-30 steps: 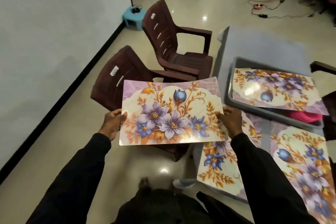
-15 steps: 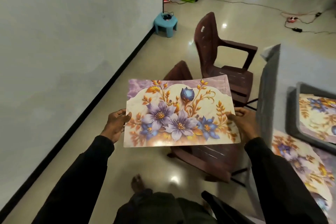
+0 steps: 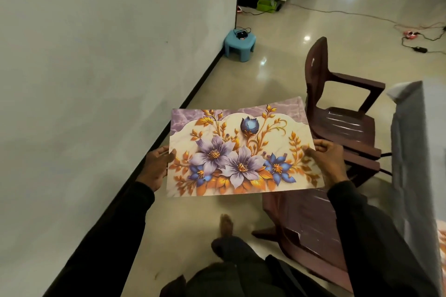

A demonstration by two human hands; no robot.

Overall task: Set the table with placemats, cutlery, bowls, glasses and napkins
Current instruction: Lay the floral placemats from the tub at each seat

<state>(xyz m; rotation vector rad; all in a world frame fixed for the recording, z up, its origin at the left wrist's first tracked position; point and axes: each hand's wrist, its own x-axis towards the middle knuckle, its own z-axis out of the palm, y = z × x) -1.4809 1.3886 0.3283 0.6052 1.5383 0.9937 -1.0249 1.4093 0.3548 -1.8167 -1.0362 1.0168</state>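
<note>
While the left hand (image 3: 156,167) and right hand (image 3: 330,163) pinch the short ends of the mat (image 3: 241,152) in the air, off the table (image 3: 415,152), it could bump a chair (image 3: 337,113) and bend or slip.

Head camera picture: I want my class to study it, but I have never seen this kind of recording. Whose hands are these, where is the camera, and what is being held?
The camera sits on a person's head, looking forward and down, so the dark-sleeved arms are the wearer's own. The left hand and right hand grip the short edges of a rectangular floral placemat with purple and blue flowers, held flat in the air above the glossy tiled floor. Two dark brown plastic armchairs stand to the right, beside the grey-covered table at the frame's edge. A small light blue plastic stool stands by the wall.
</note>
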